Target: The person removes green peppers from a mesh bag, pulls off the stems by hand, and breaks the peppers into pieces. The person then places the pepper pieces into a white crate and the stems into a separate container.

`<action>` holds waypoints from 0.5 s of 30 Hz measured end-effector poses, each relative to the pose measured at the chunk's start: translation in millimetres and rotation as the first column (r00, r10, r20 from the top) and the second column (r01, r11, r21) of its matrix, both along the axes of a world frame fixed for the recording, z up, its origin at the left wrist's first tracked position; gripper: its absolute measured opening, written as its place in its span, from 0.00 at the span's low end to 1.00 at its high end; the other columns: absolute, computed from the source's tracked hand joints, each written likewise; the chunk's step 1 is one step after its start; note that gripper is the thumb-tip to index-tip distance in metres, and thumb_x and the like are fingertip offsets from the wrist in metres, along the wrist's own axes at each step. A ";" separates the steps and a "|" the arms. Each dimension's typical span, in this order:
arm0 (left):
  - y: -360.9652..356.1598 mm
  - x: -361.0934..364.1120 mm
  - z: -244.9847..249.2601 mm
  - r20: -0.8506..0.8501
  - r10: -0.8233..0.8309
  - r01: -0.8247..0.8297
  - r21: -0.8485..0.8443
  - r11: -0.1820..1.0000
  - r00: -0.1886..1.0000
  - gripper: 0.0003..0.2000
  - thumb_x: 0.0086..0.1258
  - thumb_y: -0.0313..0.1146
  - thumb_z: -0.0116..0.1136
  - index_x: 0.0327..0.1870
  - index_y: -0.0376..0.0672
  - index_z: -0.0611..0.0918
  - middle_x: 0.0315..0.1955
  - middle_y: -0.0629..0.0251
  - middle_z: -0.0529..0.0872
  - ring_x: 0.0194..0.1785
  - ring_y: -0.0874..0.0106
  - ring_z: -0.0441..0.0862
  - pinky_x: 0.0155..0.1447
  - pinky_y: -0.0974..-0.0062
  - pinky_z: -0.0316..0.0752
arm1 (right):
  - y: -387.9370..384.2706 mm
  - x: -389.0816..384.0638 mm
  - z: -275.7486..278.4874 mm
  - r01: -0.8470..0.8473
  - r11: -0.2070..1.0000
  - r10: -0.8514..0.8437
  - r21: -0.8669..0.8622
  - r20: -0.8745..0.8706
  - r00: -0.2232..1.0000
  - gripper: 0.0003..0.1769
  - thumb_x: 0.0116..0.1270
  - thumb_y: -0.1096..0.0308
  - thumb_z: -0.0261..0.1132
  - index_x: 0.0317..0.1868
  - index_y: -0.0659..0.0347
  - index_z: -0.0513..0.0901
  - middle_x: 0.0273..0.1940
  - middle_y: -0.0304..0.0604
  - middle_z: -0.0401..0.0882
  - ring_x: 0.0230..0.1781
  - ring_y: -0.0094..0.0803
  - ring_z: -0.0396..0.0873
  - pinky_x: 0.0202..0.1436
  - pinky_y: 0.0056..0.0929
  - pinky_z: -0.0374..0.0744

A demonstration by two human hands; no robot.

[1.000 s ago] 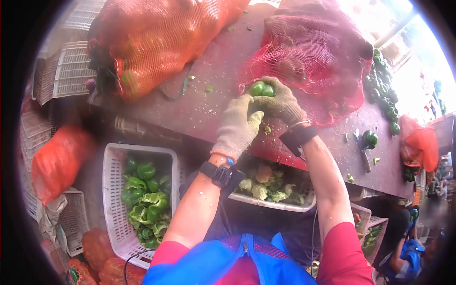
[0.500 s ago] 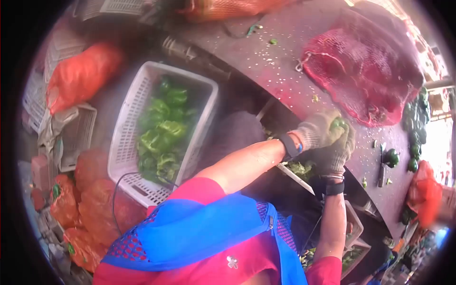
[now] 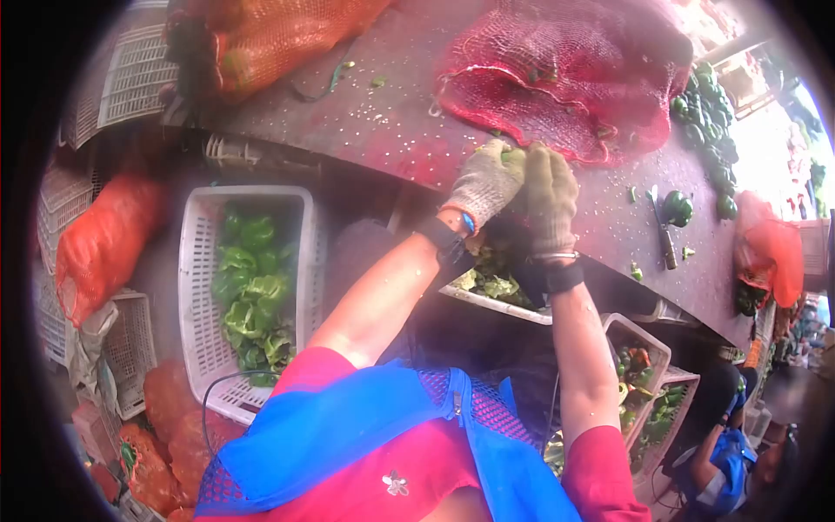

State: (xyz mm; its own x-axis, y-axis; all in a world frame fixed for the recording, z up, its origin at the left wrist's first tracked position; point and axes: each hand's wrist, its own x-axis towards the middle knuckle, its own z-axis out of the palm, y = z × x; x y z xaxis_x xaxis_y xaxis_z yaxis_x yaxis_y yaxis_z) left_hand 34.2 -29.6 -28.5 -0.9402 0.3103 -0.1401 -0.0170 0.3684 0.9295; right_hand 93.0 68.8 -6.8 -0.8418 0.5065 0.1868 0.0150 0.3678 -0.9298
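My left hand (image 3: 489, 181), in a pale knitted glove, is closed around a green pepper (image 3: 512, 157), most of it hidden by the fingers. Against its other side my right hand (image 3: 550, 193), in a darker, stained glove, presses with curled fingers; its fingertips are partly hidden. Both hands are over the near edge of the table (image 3: 391, 130), just in front of a red mesh sack (image 3: 557, 78) lying with its mouth toward me. Below the hands, a light crate (image 3: 497, 303) holds pale green pepper scraps.
A white crate (image 3: 197, 287) of green peppers stands at left. Right on the table lie a knife (image 3: 667, 244), a whole pepper (image 3: 677, 208) and a row of peppers (image 3: 709, 122). Orange sacks (image 3: 287, 39) and more crates (image 3: 639, 348) surround me. Another person (image 3: 731, 461) is at lower right.
My view has turned, so the table, sack and crates sit differently in it. Both hands remain together at the pepper, now nearer the sack's mouth. Another person has come into view at lower right.
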 end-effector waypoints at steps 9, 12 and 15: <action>12.4 1.2 -21.6 -0.261 0.027 0.099 0.459 0.883 0.965 0.12 0.74 0.37 0.51 0.41 0.38 0.84 0.44 0.51 0.86 0.46 0.52 0.83 0.50 0.66 0.78 | -0.3 -3.5 -45.4 0.137 0.988 -0.146 -0.068 -0.136 0.980 0.14 0.67 0.64 0.64 0.46 0.65 0.85 0.43 0.53 0.85 0.44 0.44 0.83 0.52 0.37 0.78; 19.6 -13.1 -26.1 -0.172 0.115 -0.042 0.377 0.925 0.978 0.14 0.72 0.40 0.53 0.36 0.37 0.84 0.34 0.47 0.85 0.37 0.51 0.83 0.43 0.64 0.76 | -3.8 -18.1 -30.7 0.176 0.984 -0.176 0.031 -0.008 0.984 0.14 0.66 0.61 0.64 0.40 0.65 0.86 0.35 0.53 0.86 0.38 0.45 0.84 0.48 0.37 0.79; 19.9 -14.0 -23.7 -0.153 0.200 -0.135 0.351 0.927 0.968 0.14 0.70 0.39 0.54 0.31 0.36 0.83 0.27 0.44 0.82 0.32 0.50 0.82 0.36 0.61 0.74 | -2.8 -27.4 -23.7 0.229 0.974 -0.228 0.004 0.089 0.970 0.15 0.65 0.58 0.62 0.36 0.64 0.86 0.29 0.55 0.84 0.33 0.47 0.84 0.43 0.39 0.78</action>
State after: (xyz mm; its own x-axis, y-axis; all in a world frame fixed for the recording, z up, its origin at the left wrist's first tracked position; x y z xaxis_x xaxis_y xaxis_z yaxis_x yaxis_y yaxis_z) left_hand 20.2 -9.7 -52.2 -0.9817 0.1445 0.1237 0.1309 0.0415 0.9905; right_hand 65.6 66.0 -30.5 -0.7168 0.6880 0.1133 0.1801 0.3397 -0.9231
